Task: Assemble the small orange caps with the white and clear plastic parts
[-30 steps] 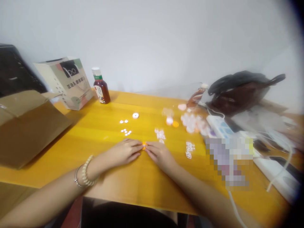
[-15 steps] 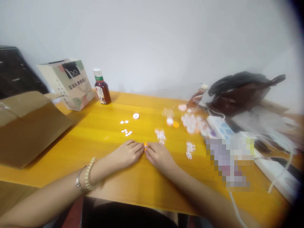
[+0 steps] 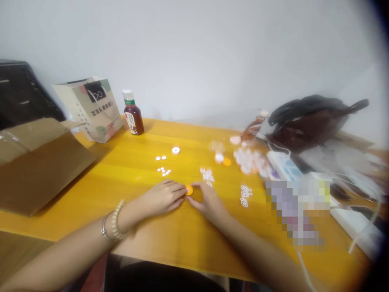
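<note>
Right hand spread wider beside orange disc; bottle (reddish contents).

- The right hand has loosened: its thumb and forefinger, pressed together at the middle of the frame half a second ago, now spread into a C; whether they touch the disc is unclear.
- The orange disc, earlier a sliver between both hands' fingertips, now shows its round face, jutting out from the left hand.
- The view has shifted: the bottle and paper bag, upper left, sit slightly lower and further right in the frame.
</note>
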A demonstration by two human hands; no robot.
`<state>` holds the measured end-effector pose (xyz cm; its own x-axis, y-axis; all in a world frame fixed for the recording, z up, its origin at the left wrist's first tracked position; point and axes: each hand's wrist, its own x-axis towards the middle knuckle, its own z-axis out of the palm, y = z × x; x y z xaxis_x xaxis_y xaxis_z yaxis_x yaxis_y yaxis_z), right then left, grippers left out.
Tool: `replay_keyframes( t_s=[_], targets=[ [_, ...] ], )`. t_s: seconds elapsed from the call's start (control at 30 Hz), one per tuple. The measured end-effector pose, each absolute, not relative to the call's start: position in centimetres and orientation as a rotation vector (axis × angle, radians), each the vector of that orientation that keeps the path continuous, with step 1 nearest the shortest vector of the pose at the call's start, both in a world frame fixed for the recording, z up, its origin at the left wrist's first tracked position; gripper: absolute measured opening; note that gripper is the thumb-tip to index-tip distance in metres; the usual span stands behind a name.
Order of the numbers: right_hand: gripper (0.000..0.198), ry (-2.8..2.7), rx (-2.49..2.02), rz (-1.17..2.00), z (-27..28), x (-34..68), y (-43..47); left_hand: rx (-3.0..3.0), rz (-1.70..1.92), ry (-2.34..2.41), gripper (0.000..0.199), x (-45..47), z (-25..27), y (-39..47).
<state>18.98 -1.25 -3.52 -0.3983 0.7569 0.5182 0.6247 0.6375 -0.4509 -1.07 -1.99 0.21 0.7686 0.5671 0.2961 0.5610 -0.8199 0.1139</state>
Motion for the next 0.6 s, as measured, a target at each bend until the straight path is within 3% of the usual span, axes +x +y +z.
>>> replay_keyframes(
  t_s=[0.17,0.43,0.6],
  targets=[
    [0.03,-2.134,-1.065,0.304,-3.3,18.9,-1.3,2.889,0.543,0.943,0.026,-1.4,0.7,-1.6],
    [0.032,-2.139,-1.086,0.387,-3.1,19.0,-1.3,2.414,0.745,1.542,0.017,-5.5,0.4,1.7],
    [0.031,-2.128,-1.086,0.404,-3.2,19.1,-1.4,2.311,0.649,1.486,0.013,-6.1,0.1,2.4]
  ],
)
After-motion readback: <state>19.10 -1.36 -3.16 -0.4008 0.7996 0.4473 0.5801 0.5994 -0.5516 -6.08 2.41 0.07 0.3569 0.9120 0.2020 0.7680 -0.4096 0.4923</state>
